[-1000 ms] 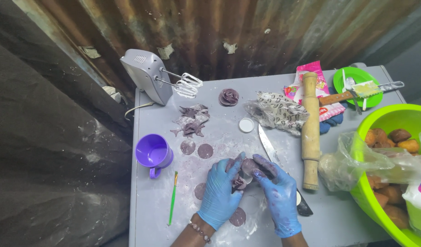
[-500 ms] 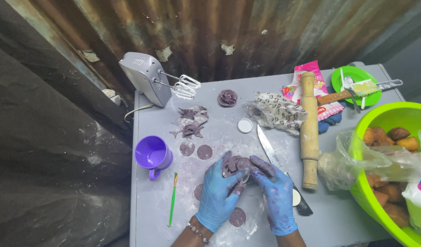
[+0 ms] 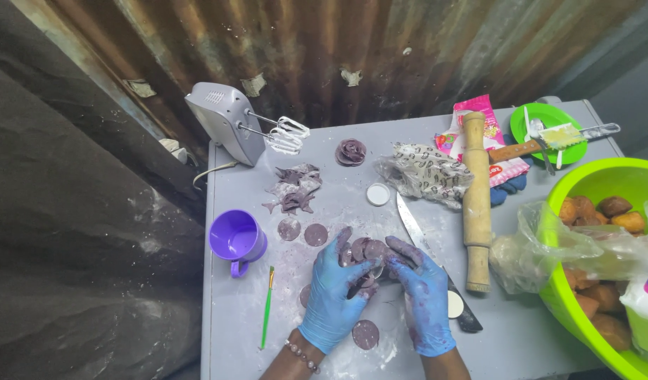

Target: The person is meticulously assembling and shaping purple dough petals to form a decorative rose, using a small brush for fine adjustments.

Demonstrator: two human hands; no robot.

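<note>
Both hands wear blue gloves dusted with purple. My left hand (image 3: 336, 295) and my right hand (image 3: 424, 295) meet over a row of overlapping purple dough discs (image 3: 366, 250) and pinch them between the fingers, low over the grey table (image 3: 521, 331). Loose purple discs lie around them: two just behind (image 3: 303, 231), one at my left wrist (image 3: 365, 334). A finished purple dough rose (image 3: 350, 151) sits farther back, with a heap of dough scraps (image 3: 293, 188) to its left.
A knife (image 3: 422, 243) and wooden rolling pin (image 3: 476, 200) lie right of my hands. A purple cup (image 3: 236, 239) and green brush (image 3: 267, 306) are at left, a hand mixer (image 3: 232, 130) at the back, a green bowl of fried balls (image 3: 605, 239) at right.
The hands have spread the dough pieces slightly apart and lowered them; overlapping discs now show between the fingers where a tighter bundle was held before.
</note>
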